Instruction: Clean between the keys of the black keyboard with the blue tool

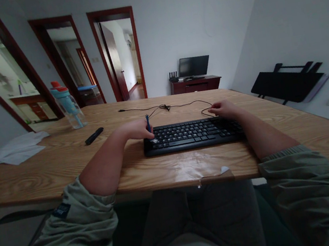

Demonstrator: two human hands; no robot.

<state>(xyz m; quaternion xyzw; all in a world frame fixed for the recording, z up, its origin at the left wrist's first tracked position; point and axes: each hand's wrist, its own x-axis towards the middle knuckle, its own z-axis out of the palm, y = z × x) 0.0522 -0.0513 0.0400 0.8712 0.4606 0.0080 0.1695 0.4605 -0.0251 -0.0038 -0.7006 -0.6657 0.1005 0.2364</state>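
A: We're starting at the left hand (137,129), and its grip is pinching a slim blue tool (148,124), upright, frayed end pointing up!

B: And it's hovering right over the left end of the black keyboard (193,145), where a small white bit (154,141) is showing among the keys (184,130). Whether that's the tool's lower tip, I cannot tell.

A: Over on the other side, the right hand (226,110) is hanging above the keyboard's far edge, fingers curling beside the thin black cable (191,103). Is that grip pinching it?

B: I cannot tell from here! The keyboard is lying flat on the desk (159,169), its cable looping behind it.

A: So how far along are we?

B: The tool is already sitting in hand at the left-end keys, but nothing is showing how much is finished or remaining.

A: Further out, a dark remote (94,136) is lying left of the keyboard, a bottle (71,108) is standing beyond it, and white paper (20,148) is spreading near the desk's left side.
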